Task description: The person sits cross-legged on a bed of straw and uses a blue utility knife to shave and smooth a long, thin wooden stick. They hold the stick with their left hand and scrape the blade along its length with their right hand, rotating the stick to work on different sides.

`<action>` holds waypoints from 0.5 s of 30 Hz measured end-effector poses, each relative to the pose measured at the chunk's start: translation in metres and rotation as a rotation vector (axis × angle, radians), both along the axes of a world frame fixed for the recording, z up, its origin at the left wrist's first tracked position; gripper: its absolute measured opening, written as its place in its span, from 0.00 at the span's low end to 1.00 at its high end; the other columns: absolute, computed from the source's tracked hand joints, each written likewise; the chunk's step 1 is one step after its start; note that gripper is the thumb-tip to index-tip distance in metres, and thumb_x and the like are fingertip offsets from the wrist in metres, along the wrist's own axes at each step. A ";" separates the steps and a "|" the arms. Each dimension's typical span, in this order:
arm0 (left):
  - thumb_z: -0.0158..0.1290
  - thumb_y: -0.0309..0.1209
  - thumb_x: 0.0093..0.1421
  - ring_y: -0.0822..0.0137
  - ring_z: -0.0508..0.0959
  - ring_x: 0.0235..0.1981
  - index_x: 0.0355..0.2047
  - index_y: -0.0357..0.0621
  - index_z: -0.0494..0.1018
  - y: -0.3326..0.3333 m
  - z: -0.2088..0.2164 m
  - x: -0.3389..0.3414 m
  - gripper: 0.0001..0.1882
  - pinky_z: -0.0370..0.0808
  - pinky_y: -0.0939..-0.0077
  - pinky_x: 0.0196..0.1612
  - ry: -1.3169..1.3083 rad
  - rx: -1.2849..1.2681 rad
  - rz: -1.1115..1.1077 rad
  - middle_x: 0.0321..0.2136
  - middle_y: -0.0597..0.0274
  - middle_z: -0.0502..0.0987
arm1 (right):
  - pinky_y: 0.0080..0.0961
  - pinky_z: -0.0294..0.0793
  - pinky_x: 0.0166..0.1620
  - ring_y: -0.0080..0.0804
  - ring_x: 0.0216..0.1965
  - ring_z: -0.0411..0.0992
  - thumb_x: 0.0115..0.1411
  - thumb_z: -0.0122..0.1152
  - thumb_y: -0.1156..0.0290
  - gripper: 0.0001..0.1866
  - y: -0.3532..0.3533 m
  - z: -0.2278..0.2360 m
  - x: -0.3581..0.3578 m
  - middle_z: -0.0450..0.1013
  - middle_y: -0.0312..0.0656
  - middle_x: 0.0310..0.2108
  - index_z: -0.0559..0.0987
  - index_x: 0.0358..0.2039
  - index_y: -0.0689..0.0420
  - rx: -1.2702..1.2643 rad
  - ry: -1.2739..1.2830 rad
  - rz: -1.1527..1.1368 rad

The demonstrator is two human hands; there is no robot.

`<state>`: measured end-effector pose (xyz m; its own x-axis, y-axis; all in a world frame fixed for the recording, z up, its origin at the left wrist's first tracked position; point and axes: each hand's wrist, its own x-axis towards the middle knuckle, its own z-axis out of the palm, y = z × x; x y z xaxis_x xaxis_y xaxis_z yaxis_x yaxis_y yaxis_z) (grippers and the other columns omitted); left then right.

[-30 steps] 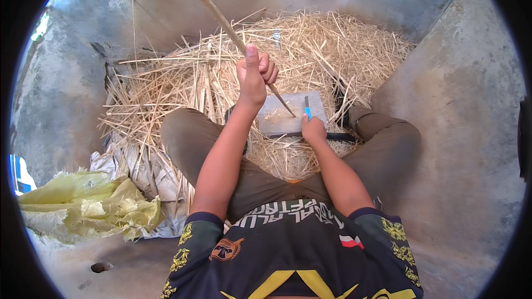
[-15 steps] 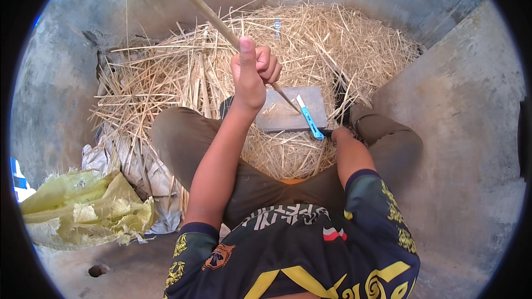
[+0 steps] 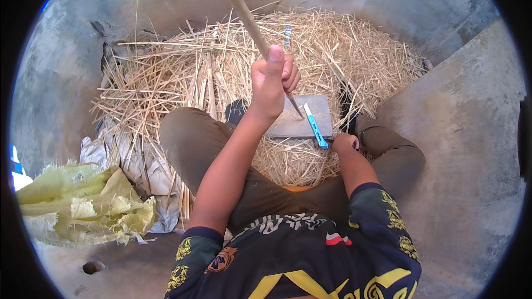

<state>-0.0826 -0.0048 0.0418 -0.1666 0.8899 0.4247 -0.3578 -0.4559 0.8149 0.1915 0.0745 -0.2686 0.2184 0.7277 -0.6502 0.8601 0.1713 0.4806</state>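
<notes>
My left hand (image 3: pixel 272 86) is closed around a long tan stick (image 3: pixel 244 12), thumb along it. The stick slants from the upper left down to the wooden board (image 3: pixel 288 127), its thin end over the board. A light blue utility knife (image 3: pixel 316 131) with its pale blade showing rests across the board's right part, its handle end past the near edge. Beside it my right hand (image 3: pixel 346 143) is closed low by my right leg. A dark, handle-like piece (image 3: pixel 330 140) shows between that hand and the board; what the fingers grip is mostly hidden.
Dry straw-like shavings (image 3: pixel 366 61) pile up ahead, with longer strips (image 3: pixel 160 72) at the left. A wristwatch (image 3: pixel 287 33) lies on the pile. Torn yellowish sacking (image 3: pixel 88 202) is at the lower left. Grey concrete walls (image 3: pixel 460 133) surround me. A hole (image 3: pixel 93 267) shows at the lower left.
The view has shifted slightly. My left hand has moved a little right with the stick, relative to the board. The utility knife and my right hand keep nearly the same place beside the board.
</notes>
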 end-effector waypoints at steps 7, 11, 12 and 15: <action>0.31 0.64 0.68 0.79 0.47 0.13 0.14 0.53 0.48 -0.009 0.011 -0.008 0.34 0.45 0.79 0.18 -0.012 0.051 0.046 0.11 0.76 0.48 | 0.53 0.78 0.44 0.46 0.51 0.77 0.52 0.66 0.69 0.21 0.029 0.058 0.039 0.77 0.45 0.50 0.81 0.49 0.55 0.281 0.372 -0.164; 0.33 0.63 0.69 0.79 0.47 0.13 0.14 0.53 0.48 -0.010 0.018 -0.014 0.34 0.45 0.80 0.18 0.001 0.072 0.080 0.11 0.76 0.49 | 0.39 0.78 0.45 0.43 0.47 0.77 0.49 0.69 0.71 0.19 0.058 0.103 0.037 0.78 0.50 0.44 0.82 0.44 0.60 0.147 0.519 -0.205; 0.33 0.63 0.69 0.79 0.47 0.13 0.14 0.53 0.48 -0.012 0.018 -0.017 0.34 0.45 0.80 0.18 -0.001 0.065 0.096 0.11 0.76 0.49 | 0.35 0.78 0.41 0.42 0.41 0.79 0.48 0.71 0.69 0.18 0.048 0.141 0.018 0.79 0.51 0.39 0.83 0.40 0.62 0.163 0.584 -0.158; 0.34 0.62 0.69 0.79 0.47 0.13 0.13 0.53 0.48 -0.009 0.015 -0.016 0.34 0.45 0.80 0.18 -0.017 0.051 0.086 0.11 0.76 0.49 | 0.31 0.77 0.32 0.36 0.29 0.79 0.50 0.71 0.69 0.16 0.030 0.188 0.018 0.80 0.46 0.29 0.82 0.38 0.65 0.188 0.807 0.010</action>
